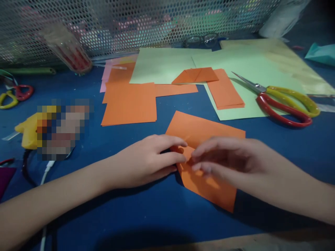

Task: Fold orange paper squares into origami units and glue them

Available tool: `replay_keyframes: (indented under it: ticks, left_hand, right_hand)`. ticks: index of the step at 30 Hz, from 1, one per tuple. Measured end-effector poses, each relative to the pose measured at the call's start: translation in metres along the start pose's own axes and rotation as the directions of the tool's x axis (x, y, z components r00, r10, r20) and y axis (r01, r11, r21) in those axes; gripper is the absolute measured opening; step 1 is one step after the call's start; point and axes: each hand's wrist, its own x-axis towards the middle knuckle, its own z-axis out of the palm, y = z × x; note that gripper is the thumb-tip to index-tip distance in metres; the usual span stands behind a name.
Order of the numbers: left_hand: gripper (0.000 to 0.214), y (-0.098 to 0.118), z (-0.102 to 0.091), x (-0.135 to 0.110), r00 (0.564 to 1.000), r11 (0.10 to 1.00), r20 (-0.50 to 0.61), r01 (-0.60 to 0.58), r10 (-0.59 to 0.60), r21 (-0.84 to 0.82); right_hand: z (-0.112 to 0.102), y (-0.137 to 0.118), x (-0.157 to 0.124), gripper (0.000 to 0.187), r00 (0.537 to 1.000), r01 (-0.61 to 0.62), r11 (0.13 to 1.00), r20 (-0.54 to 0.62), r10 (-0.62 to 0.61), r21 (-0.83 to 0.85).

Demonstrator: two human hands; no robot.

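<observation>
An orange paper sheet (pixel 201 130) lies on the blue table (pixel 146 212) in front of me, partly folded. My left hand (pixel 146 162) rests at its left edge, fingers curled and pinching the fold. My right hand (pixel 230 160) comes in from the right, its fingertips pressed together on the same fold and somewhat blurred. The two hands nearly touch over the paper's middle, hiding the fold itself.
Behind lie stacked orange sheets (pixel 129 103), folded orange pieces (pixel 225 90), and light green sheets (pixel 162 64). Red-and-yellow scissors (pixel 284 103) rest at the right. A yellow tool (pixel 28 130), a cable and smaller scissors (pixel 15 94) sit left. A mesh screen (pixel 131 21) stands behind.
</observation>
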Motion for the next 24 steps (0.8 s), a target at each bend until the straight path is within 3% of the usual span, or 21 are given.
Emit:
replay_keyframes:
  ticks: [1,3,5,7,10,14,20,24]
  left_hand:
    - [0.025,0.001,0.001,0.0,1.0,1.0,-0.01,-0.006,0.006,0.023]
    - [0.027,0.002,0.003,-0.001,1.0,0.999,-0.027,-0.005,0.007,0.05]
    - [0.028,0.004,0.003,-0.001,0.999,1.0,-0.043,0.009,-0.008,0.03]
    - [0.025,0.004,0.003,-0.001,0.999,0.999,-0.042,0.024,-0.026,-0.038]
    - [0.022,0.004,0.003,0.0,0.999,0.993,0.013,0.044,-0.043,-0.107]
    - [0.028,0.004,0.0,0.001,0.995,0.996,0.092,0.049,-0.042,-0.077]
    - [0.014,-0.001,-0.008,-0.002,0.982,0.995,0.167,-0.082,0.091,-0.061]
    - [0.02,0.0,-0.004,-0.003,0.986,0.998,0.158,-0.058,0.053,0.025]
  right_hand:
    - [-0.005,0.003,0.004,0.014,0.988,0.1,0.979,-0.101,-0.119,-0.175]
    - [-0.017,0.011,0.011,0.018,0.895,0.216,0.84,-0.242,-0.374,-0.498]
    - [-0.026,0.019,0.018,0.033,0.862,0.183,0.759,-0.27,-0.43,-0.625]
    - [-0.029,0.024,0.022,0.042,0.887,0.149,0.767,-0.259,-0.383,-0.623]
    - [-0.026,0.026,0.021,0.038,0.922,0.141,0.821,-0.229,-0.312,-0.553]
    - [-0.021,0.022,0.016,0.042,0.926,0.132,0.841,-0.238,-0.294,-0.525]
    - [-0.02,0.02,0.012,0.048,0.946,0.135,0.85,-0.19,-0.264,-0.509]
    - [-0.015,0.02,0.007,0.047,0.948,0.162,0.851,-0.162,-0.275,-0.5]
